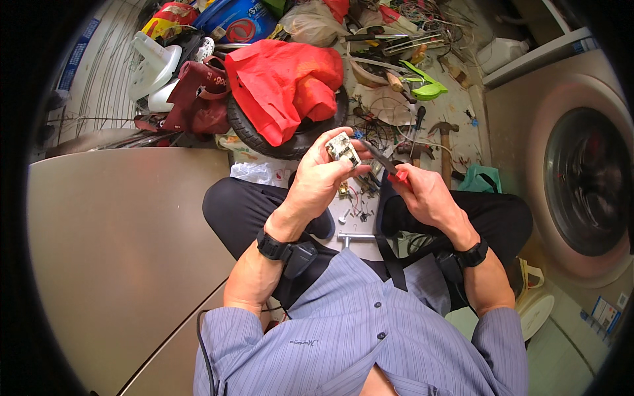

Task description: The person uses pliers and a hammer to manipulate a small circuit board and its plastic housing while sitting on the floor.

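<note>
My left hand (314, 178) is closed around a small, whitish, squarish electrical part (342, 149), with metal pieces and dark openings on its face. My right hand (428, 197) grips a red-handled tool with a long, dark, tapering blade (379, 157), like a knife. Its tip points up and left, close to the part; whether the two touch I cannot tell. Below my hands, a silvery bolt (344, 216) and several small electronic pieces with wires (360, 206) lie on the floor between my legs.
Ahead lies a black tyre (254, 140) under a red cloth bag (281, 86). To its right are a hammer (445, 145), a screwdriver (419, 120), a green plastic tool (428, 87) and tangled wires. A washing machine (522, 142) stands right, a large beige panel (119, 251) left.
</note>
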The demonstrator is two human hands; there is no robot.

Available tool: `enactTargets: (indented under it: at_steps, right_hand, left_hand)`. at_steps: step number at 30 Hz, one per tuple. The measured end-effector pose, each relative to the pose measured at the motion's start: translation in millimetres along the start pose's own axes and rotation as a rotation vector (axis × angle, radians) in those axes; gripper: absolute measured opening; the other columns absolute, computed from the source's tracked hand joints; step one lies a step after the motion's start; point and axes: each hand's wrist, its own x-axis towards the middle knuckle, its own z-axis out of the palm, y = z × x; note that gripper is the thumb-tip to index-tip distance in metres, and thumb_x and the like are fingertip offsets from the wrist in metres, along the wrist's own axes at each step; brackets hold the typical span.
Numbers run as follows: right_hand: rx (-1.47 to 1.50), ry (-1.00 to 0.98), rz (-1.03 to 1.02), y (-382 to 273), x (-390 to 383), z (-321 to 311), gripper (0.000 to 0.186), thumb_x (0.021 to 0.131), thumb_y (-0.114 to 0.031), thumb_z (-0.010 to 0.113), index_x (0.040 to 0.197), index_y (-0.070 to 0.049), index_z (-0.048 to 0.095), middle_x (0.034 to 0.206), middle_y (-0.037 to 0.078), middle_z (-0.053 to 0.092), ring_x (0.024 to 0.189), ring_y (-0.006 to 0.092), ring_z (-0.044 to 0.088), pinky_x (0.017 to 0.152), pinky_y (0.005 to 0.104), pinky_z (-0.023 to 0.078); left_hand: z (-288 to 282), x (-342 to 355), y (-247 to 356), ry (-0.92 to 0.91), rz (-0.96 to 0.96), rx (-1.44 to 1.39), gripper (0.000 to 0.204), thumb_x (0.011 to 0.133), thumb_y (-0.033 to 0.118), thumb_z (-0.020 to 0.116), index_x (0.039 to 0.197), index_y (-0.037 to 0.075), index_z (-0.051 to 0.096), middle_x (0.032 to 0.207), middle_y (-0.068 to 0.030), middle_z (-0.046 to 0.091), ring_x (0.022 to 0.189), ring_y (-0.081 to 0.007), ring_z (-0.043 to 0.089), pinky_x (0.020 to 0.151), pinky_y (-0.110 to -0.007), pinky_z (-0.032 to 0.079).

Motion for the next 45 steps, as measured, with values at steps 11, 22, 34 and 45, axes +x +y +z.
enactTargets:
  at_steps: [11,22,34,45]
  right_hand:
    - [-0.077,-0.114,0.006,5,-2,6,0.014,0.092,-0.011,0.067,0.098,-0.003,0.058,0.077,0.018,0.062,0.070,0.0403,0.062,0.060,0.0435,0.048]
    - [-0.125,-0.188,-0.007,-3,-6,6,0.014,0.093,-0.012,0.062,0.094,0.000,0.053,0.078,0.023,0.064,0.076,0.0448,0.063,0.065,0.0504,0.050]
    - [-0.228,0.010,-0.094,7,-12,11,0.013,0.090,-0.008,0.066,0.094,-0.003,0.055,0.075,0.017,0.062,0.070,0.0405,0.062,0.060,0.0471,0.048]
    - [-0.160,0.078,-0.182,4,-5,17,0.014,0.090,-0.008,0.067,0.092,-0.004,0.053,0.075,0.017,0.059,0.068,0.0397,0.060,0.059,0.0454,0.047]
  left_hand:
    - [2,-1,-6,0.034,0.099,0.361,0.050,0.093,-0.007,0.050,0.141,0.003,0.041,0.133,-0.0157,0.059,0.124,-0.0243,0.058,0.103,-0.037,0.050]
    - [0,1,-19,0.091,0.489,1.287,0.056,0.082,-0.013,0.044,0.136,0.000,0.047,0.120,-0.0179,0.069,0.113,-0.0317,0.067,0.097,-0.036,0.051]
    - [6,5,2,-0.053,-0.008,0.171,0.042,0.109,0.030,0.042,0.133,-0.002,0.052,0.123,-0.0204,0.066,0.115,-0.0299,0.064,0.101,-0.044,0.051]
    - [3,4,7,-0.040,-0.021,-0.073,0.043,0.110,0.031,0.036,0.122,-0.005,0.055,0.108,-0.0224,0.069,0.105,-0.0375,0.068,0.097,-0.049,0.053]
